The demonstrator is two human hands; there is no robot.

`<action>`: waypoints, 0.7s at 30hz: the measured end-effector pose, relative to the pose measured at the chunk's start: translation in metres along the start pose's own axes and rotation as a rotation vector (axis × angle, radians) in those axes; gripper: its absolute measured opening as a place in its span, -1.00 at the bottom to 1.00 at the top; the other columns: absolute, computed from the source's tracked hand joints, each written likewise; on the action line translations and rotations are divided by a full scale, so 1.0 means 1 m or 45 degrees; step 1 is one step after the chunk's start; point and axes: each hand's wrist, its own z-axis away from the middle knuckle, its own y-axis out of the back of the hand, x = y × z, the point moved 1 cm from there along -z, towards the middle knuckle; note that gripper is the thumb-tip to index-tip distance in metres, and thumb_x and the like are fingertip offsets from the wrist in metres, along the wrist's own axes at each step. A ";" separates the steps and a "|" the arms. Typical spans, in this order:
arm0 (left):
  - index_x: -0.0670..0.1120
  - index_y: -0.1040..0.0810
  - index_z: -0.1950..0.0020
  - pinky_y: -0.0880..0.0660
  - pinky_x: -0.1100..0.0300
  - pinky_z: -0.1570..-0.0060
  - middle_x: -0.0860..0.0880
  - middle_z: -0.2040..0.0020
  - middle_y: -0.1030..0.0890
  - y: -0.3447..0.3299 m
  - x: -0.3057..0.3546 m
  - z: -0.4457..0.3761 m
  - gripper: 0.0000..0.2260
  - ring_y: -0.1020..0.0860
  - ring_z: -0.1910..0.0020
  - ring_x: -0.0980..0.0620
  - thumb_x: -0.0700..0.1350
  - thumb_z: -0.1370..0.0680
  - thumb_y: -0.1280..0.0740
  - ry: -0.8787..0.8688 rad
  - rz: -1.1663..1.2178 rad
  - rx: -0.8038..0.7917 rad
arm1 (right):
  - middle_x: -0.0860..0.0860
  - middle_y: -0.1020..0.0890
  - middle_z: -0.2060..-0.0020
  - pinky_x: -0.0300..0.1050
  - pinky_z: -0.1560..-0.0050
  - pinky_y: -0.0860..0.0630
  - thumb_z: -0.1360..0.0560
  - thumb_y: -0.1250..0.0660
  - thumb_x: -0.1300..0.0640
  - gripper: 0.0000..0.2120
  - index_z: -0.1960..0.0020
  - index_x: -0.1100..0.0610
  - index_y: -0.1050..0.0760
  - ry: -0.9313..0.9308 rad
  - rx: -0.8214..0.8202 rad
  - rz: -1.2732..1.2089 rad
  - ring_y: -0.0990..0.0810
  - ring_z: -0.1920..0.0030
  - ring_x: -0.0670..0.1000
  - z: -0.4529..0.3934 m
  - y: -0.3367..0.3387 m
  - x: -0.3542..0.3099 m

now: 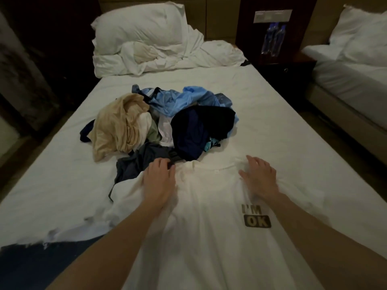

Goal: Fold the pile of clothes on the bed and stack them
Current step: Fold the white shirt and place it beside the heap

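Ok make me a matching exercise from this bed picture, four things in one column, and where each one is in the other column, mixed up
Things:
1. white T-shirt
2. beige garment
3. water bottles
4. pillow

Places:
A. on the nightstand between the two beds
B. at the head of the bed, on rumpled sheets
C. spread flat under both hands
D. left side of the clothes pile

Pairs: 1-C, 2-D, 3-A, 4-B

The left hand and right hand lie on the shirt near its collar.
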 end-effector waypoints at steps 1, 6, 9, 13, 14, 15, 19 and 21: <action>-0.11 -0.52 -0.27 -0.34 -0.01 -0.23 -0.08 -0.23 -0.53 0.011 -0.004 0.001 -0.75 -0.46 -0.23 -0.11 -0.06 -0.65 -0.21 0.017 -0.005 0.036 | 0.07 -0.33 -0.48 0.08 -0.45 -0.17 -0.63 -0.15 -0.13 -0.45 -0.55 0.04 -0.19 -0.003 -0.002 -0.017 -0.27 -0.47 0.13 0.001 0.007 0.003; -0.23 -0.50 -0.25 -0.38 -0.12 -0.20 -0.23 -0.24 -0.51 0.057 -0.048 0.022 -0.75 -0.46 -0.21 -0.26 -0.23 -0.59 -0.22 0.218 -0.197 0.021 | 0.08 -0.35 -0.47 0.15 -0.47 -0.15 -0.64 -0.01 -0.05 -0.52 -0.51 0.07 -0.23 -0.262 -0.109 -0.063 -0.28 -0.45 0.18 0.028 0.044 0.031; -0.23 -0.46 -0.29 -0.39 -0.12 -0.20 -0.23 -0.27 -0.49 0.069 -0.069 0.042 -0.70 -0.47 -0.22 -0.27 -0.11 -0.66 -0.11 0.420 -0.139 -0.152 | 0.12 -0.41 -0.36 0.20 -0.36 -0.28 -0.59 -0.08 0.06 -0.64 -0.36 0.08 -0.34 -0.456 -0.272 -0.015 -0.35 -0.37 0.22 0.047 0.052 0.050; -0.17 -0.47 -0.22 -0.42 -0.08 -0.12 -0.19 -0.17 -0.56 0.082 -0.081 0.058 -0.65 -0.53 -0.14 -0.24 0.02 -0.67 -0.04 0.545 -0.051 -0.232 | 0.14 -0.47 -0.22 0.11 -0.27 -0.36 -0.59 -0.16 0.10 -0.79 -0.19 0.12 -0.38 -0.532 -0.178 0.179 -0.42 -0.27 0.18 0.063 0.053 0.061; -0.17 -0.48 -0.18 -0.44 -0.07 -0.11 -0.19 -0.13 -0.57 0.085 -0.083 0.059 -0.67 -0.54 -0.10 -0.23 0.02 -0.67 -0.06 0.547 -0.072 -0.229 | 0.12 -0.51 -0.18 0.08 -0.26 -0.34 -0.59 -0.18 0.09 -0.84 -0.14 0.10 -0.41 -0.541 -0.149 0.214 -0.45 -0.24 0.17 0.063 0.054 0.063; -0.16 -0.48 -0.11 -0.47 -0.07 -0.10 -0.18 -0.09 -0.58 0.087 -0.086 0.060 -0.71 -0.54 -0.06 -0.22 0.00 -0.66 -0.08 0.525 -0.102 -0.235 | 0.11 -0.53 -0.14 0.07 -0.25 -0.32 -0.59 -0.20 0.06 -0.86 -0.09 0.08 -0.43 -0.552 -0.138 0.254 -0.46 -0.22 0.15 0.063 0.054 0.065; -0.16 -0.48 0.11 -0.45 0.00 0.09 -0.13 0.12 -0.57 0.093 -0.088 0.061 -0.78 -0.54 0.09 -0.17 -0.05 -0.62 -0.20 0.478 -0.016 -0.186 | 0.13 -0.48 -0.13 0.11 -0.25 -0.28 -0.54 -0.23 -0.17 -0.76 0.00 -0.01 -0.43 -0.495 -0.109 0.297 -0.40 -0.21 0.17 0.062 0.060 0.061; -0.16 -0.48 0.18 -0.37 0.04 0.17 -0.09 0.20 -0.54 0.096 -0.084 0.061 -0.75 -0.53 0.13 -0.16 -0.01 -0.60 -0.27 0.466 0.160 -0.095 | 0.14 -0.54 -0.11 0.07 -0.17 -0.42 -0.52 -0.27 -0.18 -0.74 0.04 0.02 -0.47 -0.341 -0.067 0.166 -0.49 -0.11 0.16 0.062 0.062 0.058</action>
